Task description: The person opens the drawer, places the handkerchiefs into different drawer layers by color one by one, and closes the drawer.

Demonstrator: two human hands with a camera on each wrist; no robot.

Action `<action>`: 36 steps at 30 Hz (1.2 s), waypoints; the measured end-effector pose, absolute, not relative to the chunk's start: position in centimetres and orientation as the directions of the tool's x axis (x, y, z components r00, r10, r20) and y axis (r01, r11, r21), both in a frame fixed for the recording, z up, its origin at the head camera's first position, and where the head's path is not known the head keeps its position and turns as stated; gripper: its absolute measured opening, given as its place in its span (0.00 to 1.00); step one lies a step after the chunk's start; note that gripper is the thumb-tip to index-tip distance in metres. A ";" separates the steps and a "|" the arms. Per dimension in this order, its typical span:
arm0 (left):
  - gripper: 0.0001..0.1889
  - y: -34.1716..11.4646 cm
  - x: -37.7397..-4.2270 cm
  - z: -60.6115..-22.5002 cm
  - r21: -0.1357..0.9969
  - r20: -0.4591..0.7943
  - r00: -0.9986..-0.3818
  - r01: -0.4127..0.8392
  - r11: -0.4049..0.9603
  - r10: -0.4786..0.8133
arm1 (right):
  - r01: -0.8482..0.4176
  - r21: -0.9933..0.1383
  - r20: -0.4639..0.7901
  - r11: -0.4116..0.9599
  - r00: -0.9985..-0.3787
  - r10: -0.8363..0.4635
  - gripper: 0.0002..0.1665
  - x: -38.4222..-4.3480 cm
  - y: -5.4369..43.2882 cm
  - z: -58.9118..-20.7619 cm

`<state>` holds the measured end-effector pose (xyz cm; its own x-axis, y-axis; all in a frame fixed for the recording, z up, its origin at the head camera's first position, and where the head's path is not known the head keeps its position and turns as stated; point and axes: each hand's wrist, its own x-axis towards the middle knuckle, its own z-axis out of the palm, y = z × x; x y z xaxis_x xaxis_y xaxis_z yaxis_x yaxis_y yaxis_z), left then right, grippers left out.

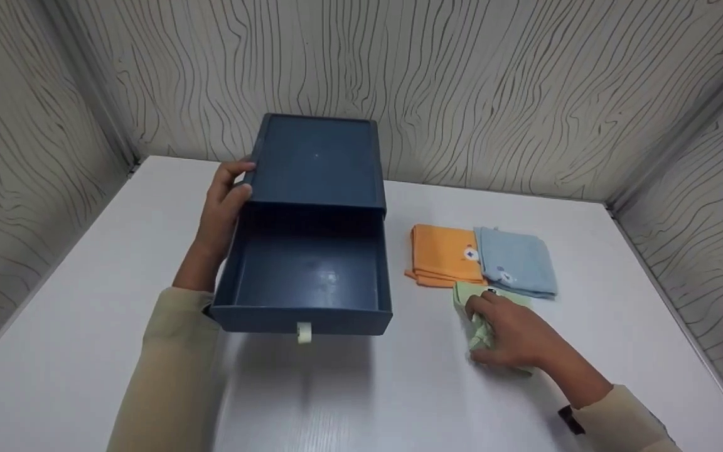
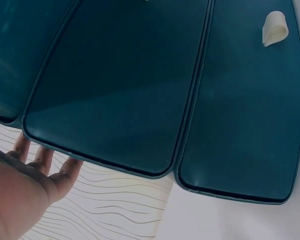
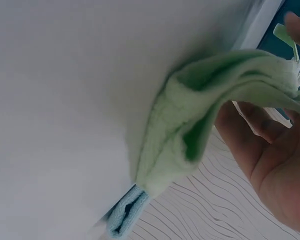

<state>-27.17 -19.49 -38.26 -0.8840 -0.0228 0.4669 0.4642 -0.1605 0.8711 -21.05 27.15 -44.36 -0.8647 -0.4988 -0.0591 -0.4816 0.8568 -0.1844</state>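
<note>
A dark blue drawer unit (image 1: 316,162) stands left of the middle, its top drawer (image 1: 302,320) pulled out towards me with a bare interior. My left hand (image 1: 220,201) rests against the unit's left side, thumb and fingertips at its upper edge. In the left wrist view the fingers meet the rim of a panel (image 2: 110,90). To the right, my right hand (image 1: 512,329) pinches a light green towel (image 1: 481,329), partly hidden under the hand. The right wrist view shows that towel bent upward at the fingers, one end near the table.
An orange folded towel (image 1: 443,251) and a light blue folded towel (image 1: 518,260) lie side by side just beyond the green one. A pale loop tab (image 1: 304,333) hangs from the drawer front. Wood-grain patterned walls (image 1: 437,88) border the white table (image 1: 424,389).
</note>
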 end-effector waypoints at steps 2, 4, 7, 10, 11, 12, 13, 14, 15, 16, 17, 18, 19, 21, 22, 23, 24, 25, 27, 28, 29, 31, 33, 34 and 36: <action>0.16 -19.5 -27.2 -38.3 0.871 0.467 -0.884 0.465 -0.158 -0.026 | -0.478 -0.194 -0.065 0.857 -0.865 -0.498 0.27 -21.0 27.4 -44.3; 0.16 -19.5 -27.2 -38.3 0.872 0.465 -0.885 0.463 -0.160 -0.030 | -0.478 -0.192 -0.052 0.857 -0.867 -0.496 0.29 -20.8 27.7 -44.2; 0.16 -19.5 -27.3 -38.3 0.870 0.464 -0.885 0.463 -0.169 -0.034 | -0.487 -0.174 -0.013 0.856 -0.868 -0.497 0.29 -20.6 28.2 -44.0; 0.16 -19.5 -27.3 -38.4 0.869 0.467 -0.884 0.465 -0.170 -0.031 | -0.491 -0.177 0.008 0.853 -0.867 -0.497 0.28 -20.5 28.6 -43.8; 0.16 -19.5 -27.2 -38.3 0.871 0.465 -0.885 0.464 -0.164 -0.031 | -0.491 -0.196 0.009 0.849 -0.867 -0.499 0.27 -20.5 28.7 -43.7; 0.16 -19.5 -27.2 -38.3 0.873 0.463 -0.886 0.462 -0.158 -0.032 | -0.492 -0.218 0.013 0.843 -0.865 -0.501 0.26 -20.5 28.8 -43.6; 0.16 -19.4 -27.1 -38.3 0.875 0.461 -0.887 0.460 -0.153 -0.034 | -0.486 -0.248 0.011 0.838 -0.866 -0.500 0.25 -20.5 28.9 -43.6; 0.16 -19.4 -27.1 -38.2 0.876 0.458 -0.888 0.458 -0.149 -0.035 | -0.482 -0.275 0.009 0.832 -0.866 -0.499 0.25 -20.5 28.9 -43.5; 0.16 -19.4 -27.0 -38.1 0.878 0.456 -0.889 0.456 -0.145 -0.037 | -0.473 -0.304 0.005 0.827 -0.869 -0.495 0.25 -20.5 28.9 -43.4; 0.16 -19.4 -26.9 -38.1 0.879 0.455 -0.890 0.456 -0.143 -0.039 | -0.471 -0.327 0.006 0.819 -0.868 -0.497 0.24 -20.6 28.9 -43.3; 0.16 -19.4 -26.9 -38.0 0.880 0.453 -0.891 0.454 -0.141 -0.041 | -0.472 -0.344 0.013 0.812 -0.867 -0.499 0.23 -20.6 28.9 -43.3; 0.16 -19.4 -27.0 -38.1 0.879 0.454 -0.890 0.455 -0.144 -0.041 | -0.475 -0.355 0.026 0.805 -0.866 -0.500 0.22 -20.7 28.8 -43.3; 0.16 -19.3 -27.0 -38.1 0.877 0.457 -0.889 0.458 -0.145 -0.041 | -0.474 -0.364 0.036 0.802 -0.867 -0.496 0.21 -20.7 28.8 -43.3; 0.16 -19.4 -27.2 -38.2 0.876 0.460 -0.887 0.461 -0.144 -0.041 | -0.486 -0.378 0.080 0.788 -0.865 -0.495 0.19 -20.8 28.7 -43.3; 0.16 -19.4 -27.3 -38.2 0.875 0.462 -0.886 0.462 -0.144 -0.041 | -0.497 -0.380 0.110 0.780 -0.861 -0.496 0.18 -20.8 28.7 -43.3; 0.17 -19.4 -27.3 -38.2 0.875 0.462 -0.886 0.463 -0.144 -0.041 | -0.503 -0.388 0.137 0.772 -0.860 -0.492 0.18 -20.8 28.7 -43.3; 0.16 -19.4 -27.4 -38.2 0.873 0.463 -0.885 0.464 -0.147 -0.042 | -0.509 -0.397 0.163 0.764 -0.858 -0.487 0.18 -20.9 28.6 -43.2; 0.16 -19.4 -27.4 -38.3 0.873 0.463 -0.885 0.464 -0.150 -0.043 | -0.513 -0.404 0.185 0.757 -0.857 -0.481 0.18 -20.9 28.5 -43.2; 0.16 -19.4 -27.4 -38.3 0.873 0.462 -0.886 0.462 -0.158 -0.044 | -0.525 -0.415 0.233 0.743 -0.851 -0.471 0.18 -20.9 28.3 -43.1; 0.16 -19.4 -27.4 -38.3 0.872 0.461 -0.886 0.461 -0.162 -0.043 | -0.530 -0.417 0.253 0.739 -0.848 -0.466 0.18 -20.9 28.2 -43.0; 0.16 -19.4 -27.4 -38.3 0.872 0.461 -0.887 0.461 -0.165 -0.044 | -0.535 -0.417 0.273 0.735 -0.845 -0.459 0.18 -20.9 28.1 -43.0; 0.16 -19.4 -27.4 -38.3 0.872 0.460 -0.887 0.461 -0.165 -0.047 | -0.544 -0.410 0.314 0.732 -0.838 -0.446 0.18 -21.0 27.9 -42.9; 0.16 -19.4 -27.5 -38.4 0.869 0.466 -0.884 0.467 -0.162 -0.048 | -0.547 -0.404 0.353 0.734 -0.833 -0.426 0.17 -21.0 27.7 -42.7; 0.16 -19.4 -27.5 -38.4 0.867 0.469 -0.882 0.470 -0.164 -0.049 | -0.545 -0.403 0.371 0.736 -0.832 -0.413 0.17 -20.9 27.6 -42.6; 0.16 -19.4 -27.5 -38.4 0.864 0.473 -0.879 0.475 -0.168 -0.052 | -0.537 -0.408 0.406 0.738 -0.831 -0.381 0.17 -20.8 27.3 -42.3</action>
<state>-27.49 -19.40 -38.42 -0.8794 -0.0516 0.4733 0.4748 -0.1679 0.8639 -20.84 27.31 -42.30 -0.8309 -0.3806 0.4058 -0.5374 0.7380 -0.4081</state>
